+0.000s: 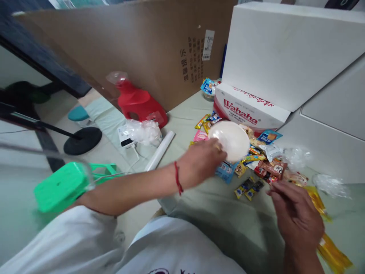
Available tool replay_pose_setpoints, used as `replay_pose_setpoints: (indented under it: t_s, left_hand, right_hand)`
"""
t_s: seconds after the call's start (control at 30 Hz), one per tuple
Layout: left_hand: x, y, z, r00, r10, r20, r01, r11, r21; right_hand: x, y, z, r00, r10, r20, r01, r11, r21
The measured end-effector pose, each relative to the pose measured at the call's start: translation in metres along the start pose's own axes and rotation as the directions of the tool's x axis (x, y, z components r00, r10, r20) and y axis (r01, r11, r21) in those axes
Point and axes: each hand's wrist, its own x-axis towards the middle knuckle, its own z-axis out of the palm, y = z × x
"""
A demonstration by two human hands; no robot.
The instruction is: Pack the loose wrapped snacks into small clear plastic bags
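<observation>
Left fingers: the left hand (201, 161) is curled shut on the near rim of a round white shallow bowl (231, 139), thumb and fingers pinching the edge; the bowl is held tilted, its inside turned toward the camera.
Right fingers: the right hand (296, 217) is loosely curled, fingertips close together near the front of the snack pile; motion blur hides whether anything is pinched, so its hold cannot be told.
Bowl position: raised above the heap of small coloured snack packets (256, 167), just in front of the red-and-white lettered carton (248, 112).
Packets: scattered on the pale green cloth surface (213, 205); long yellow sachets (332, 251) lie under and beside the right hand.
Risk, grip: judged, a rim-only pinch on a tilted bowl may slip; the bowl would drop onto the packets.
Risk, contents: judged, anything placed in the bowl at this tilt could slide out.
Risk, edge: judged, the yellow sachets lie close to the cloth's near edge, and a sweep of the right hand could push them off.
Surroundings: a red plastic detergent jug (139, 104) and a crumpled clear plastic bag (144, 131) lie well apart to the left.
</observation>
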Motion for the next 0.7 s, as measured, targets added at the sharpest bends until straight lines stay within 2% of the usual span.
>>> replay_pose_setpoints:
  t_s: [0.1, 0.17, 0.23, 0.27, 0.3, 0.37, 0.43, 0.47, 0.53, 0.63, 0.7]
  left_hand:
    - [-0.025, 0.052, 0.022, 0.991, 0.134, 0.012, -0.133, 0.991, -0.028]
    - [-0.037, 0.069, 0.045, 0.984, 0.175, 0.026, -0.174, 0.985, -0.019]
    - [-0.046, 0.076, 0.070, 0.973, 0.226, 0.034, -0.226, 0.974, -0.021]
    - [-0.049, 0.077, 0.082, 0.965, 0.262, 0.032, -0.261, 0.965, -0.027]
    - [-0.052, 0.077, 0.093, 0.956, 0.292, 0.027, -0.291, 0.956, -0.032]
    - [-0.055, 0.073, 0.112, 0.936, 0.352, 0.008, -0.351, 0.935, -0.054]
    - [-0.056, 0.065, 0.127, 0.916, 0.400, -0.032, -0.401, 0.910, -0.107]
    - [-0.057, 0.059, 0.133, 0.909, 0.413, -0.063, -0.417, 0.897, -0.148]
    - [-0.059, 0.046, 0.142, 0.909, 0.393, -0.140, -0.416, 0.877, -0.238]
    - [-0.067, 0.032, 0.154, 0.930, 0.282, -0.236, -0.350, 0.875, -0.336]
    - [-0.072, 0.028, 0.160, 0.938, 0.218, -0.271, -0.311, 0.874, -0.375]
  right_hand:
    - [0.019, -0.034, 0.020, 0.960, -0.225, 0.168, 0.252, 0.954, -0.165]
    - [0.023, -0.047, 0.029, 0.929, -0.221, 0.297, 0.300, 0.918, -0.257]
    - [0.021, -0.051, 0.036, 0.899, -0.095, 0.427, 0.276, 0.880, -0.386]
    - [0.019, -0.051, 0.041, 0.865, 0.008, 0.502, 0.258, 0.852, -0.457]
    - [0.018, -0.050, 0.046, 0.810, 0.127, 0.573, 0.243, 0.817, -0.523]
    - [0.017, -0.047, 0.058, 0.669, 0.340, 0.661, 0.227, 0.753, -0.618]
    - [0.017, -0.041, 0.072, 0.556, 0.468, 0.686, 0.206, 0.723, -0.660]
    - [0.017, -0.038, 0.080, 0.523, 0.499, 0.691, 0.190, 0.721, -0.666]
    - [0.013, -0.032, 0.094, 0.504, 0.534, 0.679, 0.153, 0.719, -0.678]
    - [0.004, -0.024, 0.109, 0.536, 0.554, 0.637, 0.120, 0.697, -0.707]
    - [0.001, -0.021, 0.110, 0.541, 0.530, 0.653, 0.116, 0.722, -0.682]
